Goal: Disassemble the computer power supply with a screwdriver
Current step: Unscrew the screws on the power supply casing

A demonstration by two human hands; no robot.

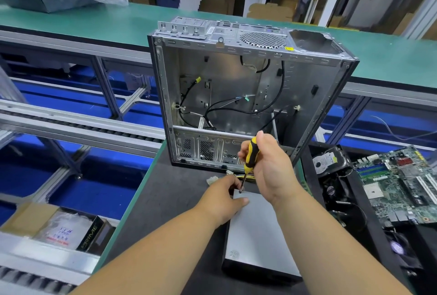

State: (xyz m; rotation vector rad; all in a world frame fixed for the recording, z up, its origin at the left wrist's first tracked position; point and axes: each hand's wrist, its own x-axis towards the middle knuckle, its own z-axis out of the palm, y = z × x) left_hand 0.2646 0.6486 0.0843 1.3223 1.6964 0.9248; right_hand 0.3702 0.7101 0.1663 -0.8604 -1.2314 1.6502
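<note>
— Below the frame's centre, on the dark mat, where does the power supply (254, 233) lie from the hands?

— Directly under them. Its grey top face runs from the bottom centre of the frame up toward the open computer case (248, 96); that is its long axis. The far end, where the yellow wires (233, 176) come out, points at the case.

— Which hand is nearer the screw?

— Both meet at the far left corner. The left hand (224, 202) rests on the lid with fingers curled over that far edge, thumb flat on top, steadying the box. The right hand (269, 169) is wrapped around the yellow-and-black handle of the screwdriver (248, 162).

— And the tool's line?

— Nearly upright, tilted slightly with the handle toward upper right; the tip sits at a dark screw hole right by the left fingers. I judge the coming turn depends on keeping the shaft square to the lid.

— Anything else nearby?

— A motherboard (399, 185) and hard drive (327, 159) lie at the right edge.
</note>
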